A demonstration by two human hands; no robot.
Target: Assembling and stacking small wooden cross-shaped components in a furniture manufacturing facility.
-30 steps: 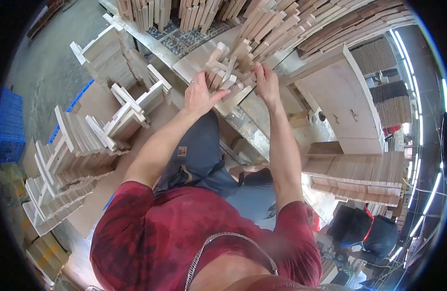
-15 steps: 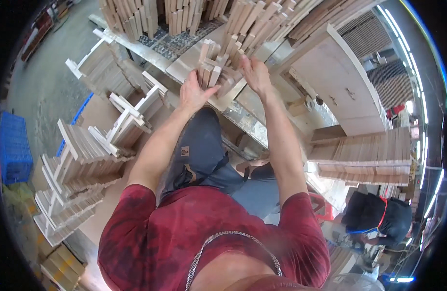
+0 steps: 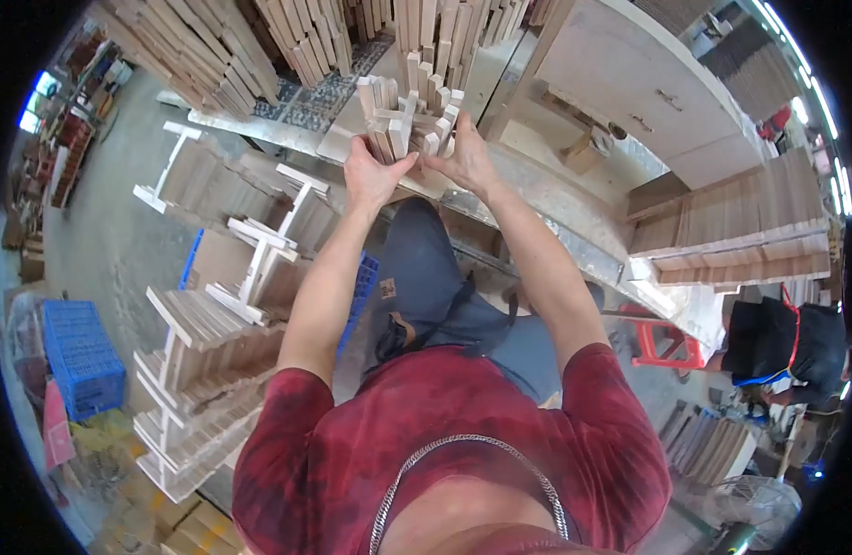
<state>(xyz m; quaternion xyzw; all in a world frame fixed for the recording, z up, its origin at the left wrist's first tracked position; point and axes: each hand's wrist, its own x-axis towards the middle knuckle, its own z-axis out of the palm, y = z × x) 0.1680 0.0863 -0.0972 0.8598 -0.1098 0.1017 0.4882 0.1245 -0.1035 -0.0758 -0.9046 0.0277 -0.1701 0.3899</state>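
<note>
Short, pale wooden strips (image 3: 398, 137) stand on end in a loose bundle on a board at the bench edge, their tops at uneven heights. My left hand (image 3: 370, 176) clasps the bundle's left side, thumb across its near face. From the right, my right hand (image 3: 470, 165) presses round the same bundle, its thumb pointing in toward the other. Most of the fingers are hidden behind the wood. Longer wooden strips (image 3: 435, 37) are stacked just beyond the bundle.
More strip stacks (image 3: 301, 42) line the bench's far side. Stacked wooden pieces (image 3: 213, 347) stand at my left, near a blue crate (image 3: 82, 356). To the right are a pale cabinet-like panel (image 3: 648, 83), a red stool (image 3: 666, 344) and another person in dark clothes (image 3: 782, 347).
My right hand has come lower and inward against the strips, its thumb now near the left one. My left hand stays at the bundle. The whole view has shifted and turned.
</note>
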